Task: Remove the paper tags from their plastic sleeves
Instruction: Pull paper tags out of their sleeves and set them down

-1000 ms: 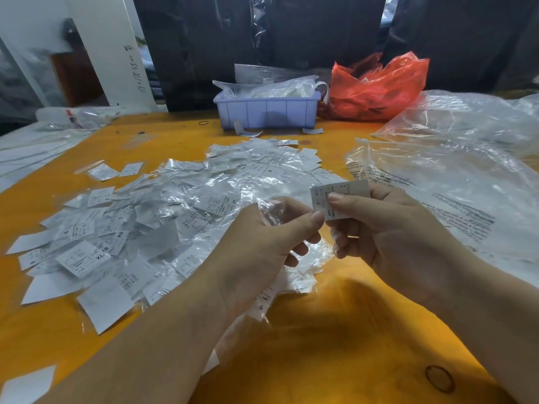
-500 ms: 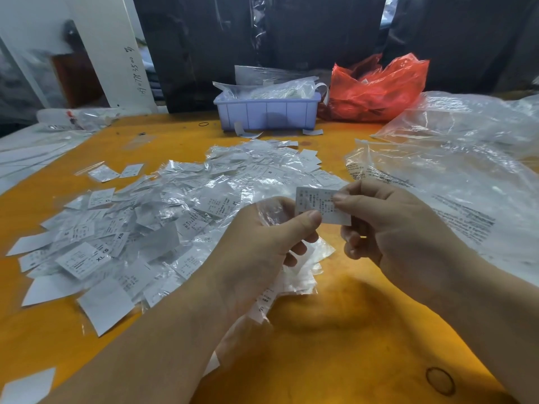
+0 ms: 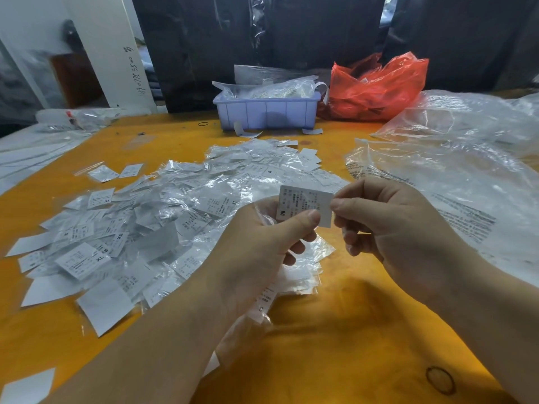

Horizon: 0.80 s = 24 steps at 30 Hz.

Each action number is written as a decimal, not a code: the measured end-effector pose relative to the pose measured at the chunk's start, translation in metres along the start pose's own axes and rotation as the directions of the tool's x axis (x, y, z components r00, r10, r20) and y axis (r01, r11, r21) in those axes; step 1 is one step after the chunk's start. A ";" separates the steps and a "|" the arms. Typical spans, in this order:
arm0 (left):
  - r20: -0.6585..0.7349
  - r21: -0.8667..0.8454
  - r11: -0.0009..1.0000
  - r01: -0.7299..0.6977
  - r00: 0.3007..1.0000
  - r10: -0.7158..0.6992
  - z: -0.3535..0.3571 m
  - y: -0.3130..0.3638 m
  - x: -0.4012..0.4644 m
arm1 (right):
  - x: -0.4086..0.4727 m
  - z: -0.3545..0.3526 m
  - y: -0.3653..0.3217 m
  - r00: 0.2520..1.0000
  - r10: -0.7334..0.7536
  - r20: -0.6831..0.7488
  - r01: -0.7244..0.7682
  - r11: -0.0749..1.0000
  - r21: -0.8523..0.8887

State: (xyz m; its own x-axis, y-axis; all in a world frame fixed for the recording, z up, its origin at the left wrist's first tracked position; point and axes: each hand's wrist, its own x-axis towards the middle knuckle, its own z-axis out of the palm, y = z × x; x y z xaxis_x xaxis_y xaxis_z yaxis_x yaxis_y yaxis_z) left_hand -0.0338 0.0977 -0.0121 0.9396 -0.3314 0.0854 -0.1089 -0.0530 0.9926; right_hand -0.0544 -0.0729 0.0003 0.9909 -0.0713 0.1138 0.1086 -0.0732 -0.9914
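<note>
Dozens of tags (image 3: pixel 84 259) lie scattered on the left of the orange table (image 3: pixel 350 345), many inside clear sleeves (image 3: pixel 186 199), some bare and blank side up; size marks such as XL and XS show on a few. The heap spreads toward the middle of the table. In front of it the left hand (image 3: pixel 256 249) is raised, fingers curled, thumb pressed on the lower edge of a single tag (image 3: pixel 304 205) marked M, with crinkled clear film bunched in the same hand under and behind the tag. Whether that tag is wholly out of the film cannot be told. Just to its right the right hand (image 3: pixel 393 228) pinches the tag's right edge between thumb and forefinger, the other fingers curled below. Behind, at the far edge, stands a lilac bin (image 3: pixel 265 112) filled with clear plastic, and a red bag (image 3: pixel 376 88) sits beside it. Big clear bags (image 3: pixel 466 176) with black print cover the table's right side.
</note>
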 end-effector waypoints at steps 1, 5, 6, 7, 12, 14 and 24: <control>0.002 -0.004 1.000 0.000 1.000 0.000 0.000 0.000 0.000 | 0.000 0.000 0.000 1.000 -0.006 0.010 0.006 1.000 -0.003; 0.010 -0.009 1.000 -0.004 1.000 0.004 0.000 0.000 0.000 | -0.002 0.001 -0.001 0.999 -0.012 0.041 0.012 1.000 0.012; 0.012 -0.010 1.000 -0.004 1.000 0.005 0.000 0.000 0.000 | -0.002 0.001 -0.001 0.999 -0.012 0.049 0.012 1.000 0.016; 0.015 -0.007 1.000 -0.006 1.000 0.006 0.001 0.000 0.000 | -0.003 0.001 -0.002 0.998 -0.014 0.058 0.013 1.000 0.021; 0.011 -0.006 1.000 -0.013 1.000 0.013 0.002 0.002 -0.001 | -0.004 0.002 -0.002 0.995 -0.034 0.097 0.030 0.999 0.038; 0.002 -0.008 1.000 -0.014 1.000 0.014 0.002 0.002 -0.001 | -0.004 0.001 -0.002 0.995 -0.031 0.098 0.028 0.999 0.037; -0.040 0.014 1.000 -0.013 0.999 0.014 0.002 0.003 -0.002 | -0.003 0.000 -0.002 0.997 -0.040 0.073 0.041 0.999 -0.011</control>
State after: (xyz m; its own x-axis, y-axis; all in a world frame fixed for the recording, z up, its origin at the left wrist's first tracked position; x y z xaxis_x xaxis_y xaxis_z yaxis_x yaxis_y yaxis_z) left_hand -0.0363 0.0961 -0.0099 0.9502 -0.2945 0.1023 -0.1258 -0.0619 0.9901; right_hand -0.0574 -0.0723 0.0019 0.9890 0.0046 0.1481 0.1480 -0.0873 -0.9851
